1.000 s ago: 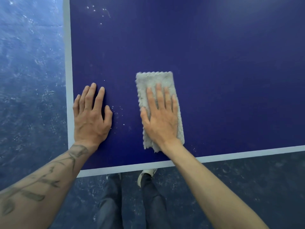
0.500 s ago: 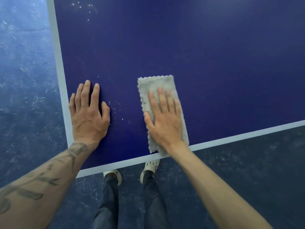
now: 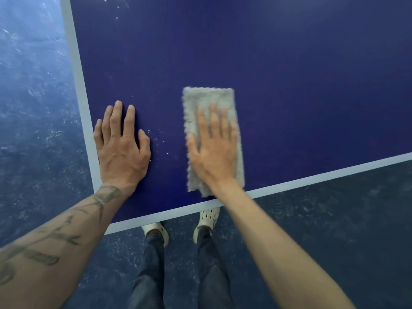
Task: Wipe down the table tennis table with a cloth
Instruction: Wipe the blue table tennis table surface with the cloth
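Observation:
The dark blue table tennis table (image 3: 289, 74) fills most of the view, with its near left corner in front of me. A folded grey cloth (image 3: 208, 98) lies flat on it near the front edge. My right hand (image 3: 213, 150) presses on the cloth with straight, spread fingers and looks slightly blurred. My left hand (image 3: 121, 148) rests flat on the bare table by the left edge line. Small white specks (image 3: 159, 139) dot the surface between the two hands, and more specks (image 3: 117, 10) show near the far left.
White border lines (image 3: 78, 70) run along the table's left and front edges. Below lies a dark blue, scuffed floor (image 3: 33, 108). My legs in dark trousers and pale shoes (image 3: 207, 217) stand just under the front edge.
My right hand has slid the cloth back towards the front edge and slightly right. My left hand stays flat in the same place by the left edge.

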Demonstrator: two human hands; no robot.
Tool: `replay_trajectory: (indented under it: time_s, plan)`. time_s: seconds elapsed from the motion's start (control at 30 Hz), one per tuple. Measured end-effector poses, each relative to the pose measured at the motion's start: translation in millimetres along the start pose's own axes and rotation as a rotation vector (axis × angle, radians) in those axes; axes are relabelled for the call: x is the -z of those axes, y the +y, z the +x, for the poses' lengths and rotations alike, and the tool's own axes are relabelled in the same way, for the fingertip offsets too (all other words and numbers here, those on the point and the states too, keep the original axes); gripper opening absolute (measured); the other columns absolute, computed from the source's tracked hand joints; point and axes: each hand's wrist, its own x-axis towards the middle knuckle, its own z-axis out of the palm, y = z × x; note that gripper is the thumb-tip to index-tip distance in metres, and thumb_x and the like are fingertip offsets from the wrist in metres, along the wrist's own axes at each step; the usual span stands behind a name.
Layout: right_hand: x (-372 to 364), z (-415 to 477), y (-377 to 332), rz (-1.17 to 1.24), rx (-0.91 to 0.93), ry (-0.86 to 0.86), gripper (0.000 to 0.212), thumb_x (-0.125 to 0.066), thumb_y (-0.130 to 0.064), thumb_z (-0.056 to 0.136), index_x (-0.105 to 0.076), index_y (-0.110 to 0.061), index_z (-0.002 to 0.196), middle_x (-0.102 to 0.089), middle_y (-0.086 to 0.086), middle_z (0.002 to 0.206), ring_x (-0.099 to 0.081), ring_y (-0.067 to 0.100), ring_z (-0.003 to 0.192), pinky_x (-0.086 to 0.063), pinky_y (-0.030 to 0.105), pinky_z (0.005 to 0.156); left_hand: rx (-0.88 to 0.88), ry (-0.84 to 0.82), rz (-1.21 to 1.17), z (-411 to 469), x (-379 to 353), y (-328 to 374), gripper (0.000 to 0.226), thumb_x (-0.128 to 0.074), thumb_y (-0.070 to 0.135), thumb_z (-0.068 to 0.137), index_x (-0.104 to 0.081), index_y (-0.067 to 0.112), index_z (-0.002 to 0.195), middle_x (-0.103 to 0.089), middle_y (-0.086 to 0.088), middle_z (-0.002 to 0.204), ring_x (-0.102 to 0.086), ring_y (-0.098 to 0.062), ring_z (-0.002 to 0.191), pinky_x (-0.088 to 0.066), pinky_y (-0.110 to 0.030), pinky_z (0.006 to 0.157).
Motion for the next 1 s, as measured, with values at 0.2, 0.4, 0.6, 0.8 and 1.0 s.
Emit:
replay_trajectory:
  time_s: [0.2,0.4,0.6,0.8,1.0]
  plan:
    - [-5.7,-57.1,3.6,-0.045,0.250,-0.061,0.070,-0.035,-0.050,0.110,-0.012,-0.025,0.171,0.001,0.003,0.179,-0.001,0.023,0.165,-0.010,0.051,0.133,0.002,-0.020,-0.017,0.7,4.0,-1.0,0.056,-0.043,0.030,0.108,-0.036,0.014,0.162,-0.026,-0.010,0.172,-0.019,-0.029,0.161,-0.008,-0.046,0.132]
    - [1.3,6.6,-20.2,-0.034,-0.114,0.005,0.069,-0.029,-0.049,0.110,-0.008,-0.025,0.171,0.001,0.005,0.179,0.002,0.027,0.165,-0.006,0.052,0.133,-0.032,-0.016,-0.106,10.2,16.7,-16.8,0.054,-0.045,0.023,0.107,-0.041,0.008,0.158,-0.034,-0.014,0.168,-0.030,-0.033,0.156,-0.021,-0.050,0.128]
    - [-33.2,-37.0,-103.0,0.030,0.156,0.000,0.068,-0.034,-0.047,0.110,-0.014,-0.024,0.171,-0.003,0.006,0.179,0.000,0.025,0.165,-0.010,0.051,0.133,0.022,0.019,-0.070,46.2,17.7,-51.3,0.054,-0.040,0.024,0.107,-0.038,0.007,0.158,-0.031,-0.013,0.169,-0.031,-0.034,0.154,-0.018,-0.051,0.128]
    - [-14.1,-30.1,-45.8,-0.074,-0.010,-0.024,0.070,-0.031,-0.048,0.110,-0.008,-0.025,0.171,0.003,0.003,0.179,0.002,0.024,0.165,-0.009,0.052,0.133,0.021,0.001,-0.096,61.1,12.6,-56.9,0.052,-0.040,0.023,0.109,-0.041,0.006,0.157,-0.032,-0.013,0.169,-0.027,-0.033,0.157,-0.016,-0.051,0.129]
    - [-29.8,23.7,-114.2,-0.029,-0.081,0.050,0.069,-0.030,-0.048,0.110,-0.011,-0.022,0.171,-0.003,0.009,0.179,-0.001,0.028,0.165,-0.010,0.053,0.132,0.032,0.029,-0.144,62.0,8.5,-60.4,0.050,-0.038,0.021,0.108,-0.045,0.007,0.155,-0.036,-0.012,0.167,-0.030,-0.031,0.156,-0.019,-0.051,0.128]
